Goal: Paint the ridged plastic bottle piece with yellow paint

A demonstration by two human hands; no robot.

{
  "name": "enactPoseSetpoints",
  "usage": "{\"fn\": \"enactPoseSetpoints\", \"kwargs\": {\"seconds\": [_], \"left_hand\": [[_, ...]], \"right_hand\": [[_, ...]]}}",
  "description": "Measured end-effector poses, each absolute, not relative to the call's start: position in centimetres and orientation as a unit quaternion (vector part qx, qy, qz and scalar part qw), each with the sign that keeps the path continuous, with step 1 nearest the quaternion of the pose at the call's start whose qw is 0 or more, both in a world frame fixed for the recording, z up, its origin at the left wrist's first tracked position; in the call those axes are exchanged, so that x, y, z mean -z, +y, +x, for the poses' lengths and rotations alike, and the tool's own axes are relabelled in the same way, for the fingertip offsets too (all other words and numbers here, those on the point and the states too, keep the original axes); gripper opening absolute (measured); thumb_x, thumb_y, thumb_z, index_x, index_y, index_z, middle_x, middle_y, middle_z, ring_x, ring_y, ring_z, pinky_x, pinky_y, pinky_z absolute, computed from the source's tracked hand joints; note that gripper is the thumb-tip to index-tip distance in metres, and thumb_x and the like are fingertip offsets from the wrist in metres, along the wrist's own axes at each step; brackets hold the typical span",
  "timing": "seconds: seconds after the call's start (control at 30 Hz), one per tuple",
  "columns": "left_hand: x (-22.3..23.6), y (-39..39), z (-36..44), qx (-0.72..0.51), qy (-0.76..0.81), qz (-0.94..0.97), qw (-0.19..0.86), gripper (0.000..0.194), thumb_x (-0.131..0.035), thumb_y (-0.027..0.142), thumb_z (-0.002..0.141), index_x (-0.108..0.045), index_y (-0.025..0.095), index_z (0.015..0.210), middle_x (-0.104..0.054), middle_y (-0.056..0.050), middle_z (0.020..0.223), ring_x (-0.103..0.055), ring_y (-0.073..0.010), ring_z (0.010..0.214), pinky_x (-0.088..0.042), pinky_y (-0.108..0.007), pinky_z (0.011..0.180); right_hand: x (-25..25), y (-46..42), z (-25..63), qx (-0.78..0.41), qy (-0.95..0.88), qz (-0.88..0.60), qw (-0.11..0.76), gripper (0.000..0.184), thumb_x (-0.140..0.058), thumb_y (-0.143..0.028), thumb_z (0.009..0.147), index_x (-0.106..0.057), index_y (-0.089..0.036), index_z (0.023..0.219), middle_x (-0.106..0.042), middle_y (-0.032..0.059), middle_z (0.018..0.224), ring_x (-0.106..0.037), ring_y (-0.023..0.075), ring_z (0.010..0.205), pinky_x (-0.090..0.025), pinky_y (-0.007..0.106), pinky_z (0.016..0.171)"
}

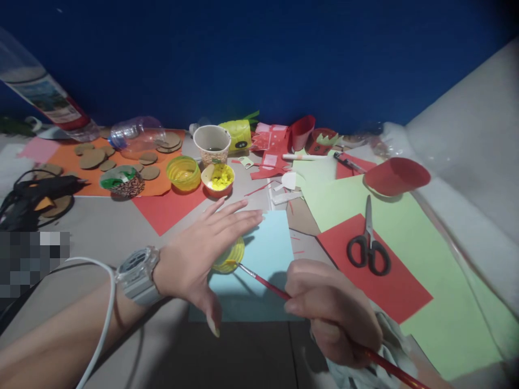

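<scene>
My right hand grips a red-handled paintbrush. Its bristle tip meets the lower edge of a yellow, ridged round piece. That piece rests on a light blue sheet of paper. Over its upper left part reaches my left hand, fingers stretched out and thumb apart, hiding some of it; whether the palm touches it I cannot tell. A grey watch is on the left wrist. Just beyond the left fingers stands a small cup of yellow paint.
Black-handled scissors lie on red paper at the right. Behind are a patterned paper cup, a yellow ridged cup and a cup with green paint. Cardboard discs lie on orange paper. A tall bottle leans at far left.
</scene>
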State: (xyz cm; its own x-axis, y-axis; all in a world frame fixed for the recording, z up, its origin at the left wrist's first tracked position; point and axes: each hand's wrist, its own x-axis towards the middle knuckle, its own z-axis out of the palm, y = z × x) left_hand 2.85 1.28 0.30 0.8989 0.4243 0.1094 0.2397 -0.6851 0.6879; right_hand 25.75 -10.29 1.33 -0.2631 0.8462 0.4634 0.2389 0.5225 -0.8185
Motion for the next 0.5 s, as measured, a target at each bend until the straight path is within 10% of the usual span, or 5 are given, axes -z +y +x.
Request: {"fn": "enactPoseSetpoints", "kwargs": {"seconds": [0.5], "left_hand": [[-0.1, 1.2, 2.8, -0.131, 0.18, 0.914, 0.338, 0.139, -0.037, 0.107, 0.048, -0.042, 0.013, 0.151, -0.044, -0.023, 0.156, -0.027, -0.05, 0.149, -0.006, -0.07, 0.123]], "right_hand": [[-1.5, -10.6, 25.2, -0.273, -0.765, -0.351, 0.466, 0.017, -0.051, -0.024, 0.097, -0.065, -0.025, 0.088, -0.058, -0.0002, 0.063, -0.049, 0.0135, 0.049, -0.039, 0.029, 0.045]]}}
